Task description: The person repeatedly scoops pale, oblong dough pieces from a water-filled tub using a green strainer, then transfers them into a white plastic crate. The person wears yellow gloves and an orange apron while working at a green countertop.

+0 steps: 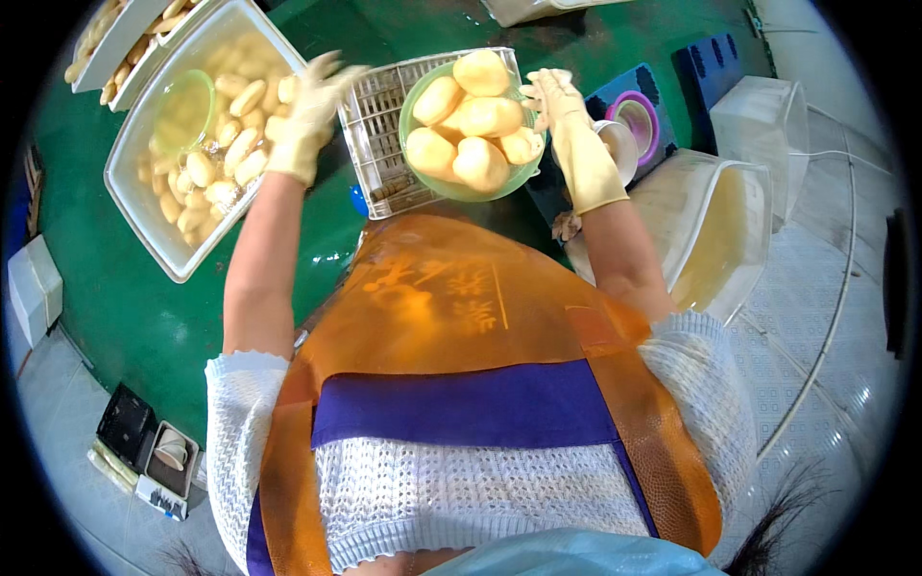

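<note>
My left hand [311, 111], in a cream rubber glove and slightly blurred, is over the right rim of a white tub [137, 223]. Its fingers are spread and nothing shows in them. Peeled potatoes [241, 147] sit in cloudy water in that tub, with a green round-rimmed basket [185, 108] partly sunk among them. A green plastic colander [432, 186] heaped with several large peeled potatoes [491, 115] rests on a white slatted crate [374, 108]. Beside the colander's right rim is my gloved right hand [558, 101], fingers extended; whether they touch the rim, I cannot tell.
A white bowl [621, 147] and a pink-rimmed basket [641, 126] stand to the right on a blue surface [641, 79]. Nearer me is a large translucent bin [648, 209]. Further white containers [119, 43] hold potatoes at upper left. A hose [828, 345] crosses the tiled floor.
</note>
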{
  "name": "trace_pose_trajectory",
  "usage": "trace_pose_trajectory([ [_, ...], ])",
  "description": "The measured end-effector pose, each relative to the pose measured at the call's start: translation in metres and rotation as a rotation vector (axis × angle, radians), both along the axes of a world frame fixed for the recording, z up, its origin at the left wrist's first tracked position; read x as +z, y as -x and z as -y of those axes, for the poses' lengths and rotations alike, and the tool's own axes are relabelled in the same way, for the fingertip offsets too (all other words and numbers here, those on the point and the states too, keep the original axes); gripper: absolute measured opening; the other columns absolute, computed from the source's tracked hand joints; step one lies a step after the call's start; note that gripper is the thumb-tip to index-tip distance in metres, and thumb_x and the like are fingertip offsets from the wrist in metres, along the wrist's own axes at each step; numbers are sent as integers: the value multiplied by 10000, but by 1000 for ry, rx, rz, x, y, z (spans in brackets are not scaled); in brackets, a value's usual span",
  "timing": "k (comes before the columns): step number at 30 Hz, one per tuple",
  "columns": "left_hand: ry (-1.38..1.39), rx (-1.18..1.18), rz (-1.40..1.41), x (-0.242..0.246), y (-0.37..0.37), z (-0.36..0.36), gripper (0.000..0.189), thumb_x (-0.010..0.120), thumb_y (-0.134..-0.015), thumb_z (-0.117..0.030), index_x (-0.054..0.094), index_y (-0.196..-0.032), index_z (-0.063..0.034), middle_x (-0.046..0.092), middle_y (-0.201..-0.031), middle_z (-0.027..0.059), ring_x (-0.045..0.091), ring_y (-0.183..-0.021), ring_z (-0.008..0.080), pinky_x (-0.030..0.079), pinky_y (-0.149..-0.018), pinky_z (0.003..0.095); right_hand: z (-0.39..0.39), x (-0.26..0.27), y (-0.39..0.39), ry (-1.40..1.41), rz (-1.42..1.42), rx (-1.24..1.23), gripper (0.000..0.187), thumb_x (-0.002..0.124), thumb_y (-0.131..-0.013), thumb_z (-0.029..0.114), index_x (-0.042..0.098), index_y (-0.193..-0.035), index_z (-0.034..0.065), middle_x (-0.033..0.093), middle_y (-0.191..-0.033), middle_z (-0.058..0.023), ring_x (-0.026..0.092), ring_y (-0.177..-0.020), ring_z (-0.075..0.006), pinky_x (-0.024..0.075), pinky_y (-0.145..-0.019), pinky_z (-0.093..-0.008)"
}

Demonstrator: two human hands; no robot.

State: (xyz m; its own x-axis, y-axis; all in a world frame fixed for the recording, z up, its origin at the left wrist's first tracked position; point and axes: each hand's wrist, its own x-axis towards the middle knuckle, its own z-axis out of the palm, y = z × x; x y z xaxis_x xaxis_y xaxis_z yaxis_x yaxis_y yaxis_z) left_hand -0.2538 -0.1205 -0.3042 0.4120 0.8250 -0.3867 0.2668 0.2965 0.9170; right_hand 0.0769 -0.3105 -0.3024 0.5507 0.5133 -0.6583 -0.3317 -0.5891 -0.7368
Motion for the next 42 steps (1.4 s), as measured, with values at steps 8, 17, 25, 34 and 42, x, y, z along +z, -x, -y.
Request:
trace_pose_trajectory([
  [8,-722,-853,-297,-13,-184,37,696,814,-771,-264,539,-1377,-59,590,-1323,207,584,-1226,324,473,-1035,396,20,1,-6,-138,-112,93,403,557,-1008,445,641,-1195,97,721,-1050,-77,663,-815,-158,457,-469,-279],
  [17,983,-139,603,44,-165,90,406,414,-1041,-459,625,-1202,-153,691,-1026,43,665,-810,140,536,-605,224,13,72,-7,-704,200,311,554,526,-1005,499,543,-1363,77,584,-1327,-124,617,-1071,-197,551,-639,-303],
  [25,628,-230,280,79,-126,111,401,557,-1008,-383,600,-1237,-56,701,-1061,67,681,-886,127,556,-713,255,-7,101,37,-313,-108,377,312,627,-970,350,655,-1146,95,686,-968,-66,639,-730,-191,562,-626,-330],
  [34,456,-188,417,83,-52,59,368,603,-992,-378,638,-1159,-52,705,-984,50,650,-798,105,480,-518,216,-17,92,99,-390,-357,9,308,713,-878,316,658,-1081,90,677,-946,-42,627,-865,-162,519,-719,-301],
  [42,762,344,228,-81,84,-30,402,598,-959,-336,530,-1295,-126,638,-1167,149,628,-927,269,459,-579,294,34,42,75,-40,465,137,158,622,-982,211,602,-1070,82,579,-825,17,507,-683,-54,412,-576,-226],
])
